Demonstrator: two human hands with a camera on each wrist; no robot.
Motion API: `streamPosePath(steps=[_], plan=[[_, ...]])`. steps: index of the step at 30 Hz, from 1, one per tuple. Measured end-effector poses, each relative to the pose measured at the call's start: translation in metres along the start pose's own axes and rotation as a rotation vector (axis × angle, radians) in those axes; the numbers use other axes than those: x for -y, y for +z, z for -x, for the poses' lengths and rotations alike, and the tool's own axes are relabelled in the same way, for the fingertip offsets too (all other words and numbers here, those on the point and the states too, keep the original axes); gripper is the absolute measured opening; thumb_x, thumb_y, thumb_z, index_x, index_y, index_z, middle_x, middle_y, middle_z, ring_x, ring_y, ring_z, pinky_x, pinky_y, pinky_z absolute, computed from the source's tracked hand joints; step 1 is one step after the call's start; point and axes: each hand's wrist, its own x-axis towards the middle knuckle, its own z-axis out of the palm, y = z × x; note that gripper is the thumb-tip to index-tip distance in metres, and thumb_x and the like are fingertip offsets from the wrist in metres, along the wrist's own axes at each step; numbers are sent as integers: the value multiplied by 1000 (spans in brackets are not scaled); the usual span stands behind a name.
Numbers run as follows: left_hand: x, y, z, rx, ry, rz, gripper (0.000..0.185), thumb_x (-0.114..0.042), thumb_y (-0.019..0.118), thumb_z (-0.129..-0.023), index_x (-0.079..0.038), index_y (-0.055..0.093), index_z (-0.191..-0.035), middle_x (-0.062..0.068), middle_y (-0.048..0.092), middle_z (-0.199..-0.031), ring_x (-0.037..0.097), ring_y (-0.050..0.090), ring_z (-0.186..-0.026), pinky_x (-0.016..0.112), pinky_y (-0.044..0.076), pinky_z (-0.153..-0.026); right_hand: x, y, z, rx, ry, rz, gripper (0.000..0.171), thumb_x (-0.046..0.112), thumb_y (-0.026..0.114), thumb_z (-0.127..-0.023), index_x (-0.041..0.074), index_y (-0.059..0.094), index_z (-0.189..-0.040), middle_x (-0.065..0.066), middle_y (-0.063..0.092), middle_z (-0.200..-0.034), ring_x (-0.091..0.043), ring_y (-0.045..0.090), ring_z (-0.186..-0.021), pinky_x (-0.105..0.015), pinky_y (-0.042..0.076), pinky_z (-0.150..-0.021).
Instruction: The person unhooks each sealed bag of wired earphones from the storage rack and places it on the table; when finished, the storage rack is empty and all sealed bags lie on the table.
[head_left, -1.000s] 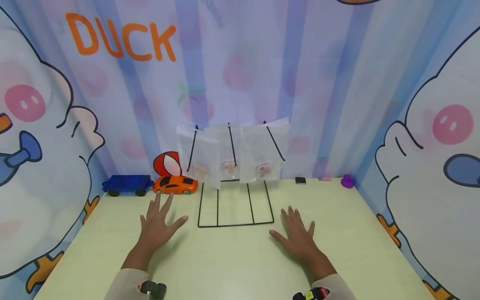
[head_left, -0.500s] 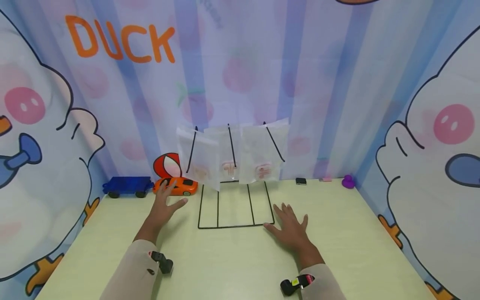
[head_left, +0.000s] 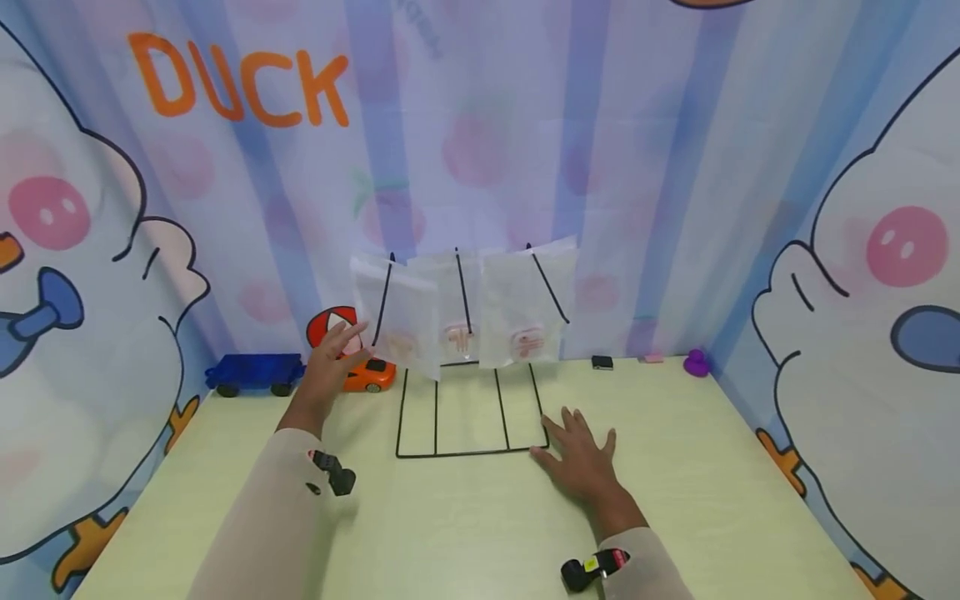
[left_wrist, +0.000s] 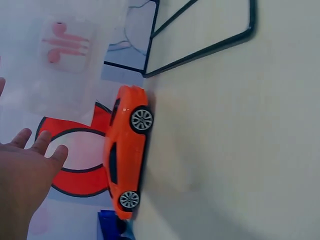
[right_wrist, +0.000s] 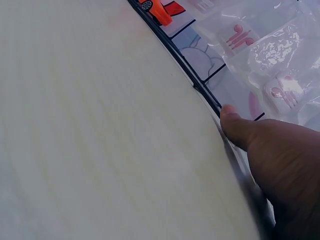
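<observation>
Left hand (head_left: 330, 362) is raised, fingers spread, holding nothing, beside the leftmost clear plastic earphone packet (head_left: 397, 315) hanging on the black wire rack (head_left: 471, 417) near the table's (head_left: 465, 533) far edge; right hand (head_left: 581, 457) rests flat steadying the rack's base, so pinch the packet's lower edge gently.

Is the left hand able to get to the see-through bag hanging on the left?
Probably yes. The left hand is lifted with open fingers right beside the left bag; nothing stands between them, and the orange car sits lower on the table.
</observation>
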Motion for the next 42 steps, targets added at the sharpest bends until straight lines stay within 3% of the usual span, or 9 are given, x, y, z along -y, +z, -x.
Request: streamPosePath(steps=[5,11,20,28,32,37,39,42], plan=[[-16,2,-11,46,10,45,57,-39,69,-107,-45,52,-161,-9,11,-186,35,0,-174,80,6,-131,0,-5,1,-4,24,-7,65,51,61,-109,23,50,-166,-17,29,-181,-43,18,-170,-86,-5,-125],[-21,3,-17,49,-23,75,53,-37,69,-108,-37,57,-160,-7,14,-186,35,2,-174,77,10,-133,1,-2,1,-10,31,-20,62,50,61,-109,25,51,-165,-15,31,-180,-41,19,-171,-85,-5,-126],[-17,-1,-9,62,29,78,58,-33,78,-103,-21,61,-158,10,25,-181,45,20,-168,71,25,-133,4,1,-2,-15,40,-22,60,50,61,-109,26,53,-164,-15,32,-180,-40,20,-171,-85,-4,-126],[-10,5,1,119,21,62,55,-34,79,-102,-22,65,-153,10,37,-178,42,21,-169,76,18,-132,5,-3,1,-27,44,-33,59,48,62,-109,23,55,-162,-17,33,-179,-41,21,-170,-86,-4,-126],[0,8,5,129,28,65,56,-34,81,-100,-23,66,-153,10,42,-175,42,26,-167,74,30,-128,7,-5,3,-25,44,-34,59,47,62,-109,23,55,-162,-17,34,-179,-41,22,-170,-86,-4,-126],[9,15,5,110,53,51,53,-32,83,-99,-25,69,-150,12,50,-167,42,46,-148,64,50,-113,9,-6,3,-25,45,-35,58,46,63,-109,22,55,-162,-17,34,-178,-42,23,-169,-86,-3,-126],[9,17,6,113,42,56,53,-33,83,-99,-26,69,-149,11,51,-167,42,47,-149,66,46,-116,9,-6,3,-24,47,-35,58,47,62,-109,23,55,-162,-17,34,-179,-42,22,-170,-85,-3,-126],[9,19,7,131,24,58,53,-35,82,-99,-27,69,-150,10,48,-171,42,36,-161,76,30,-127,9,-6,2,-22,49,-35,58,47,62,-109,23,55,-162,-17,34,-179,-41,22,-170,-85,-3,-126]])
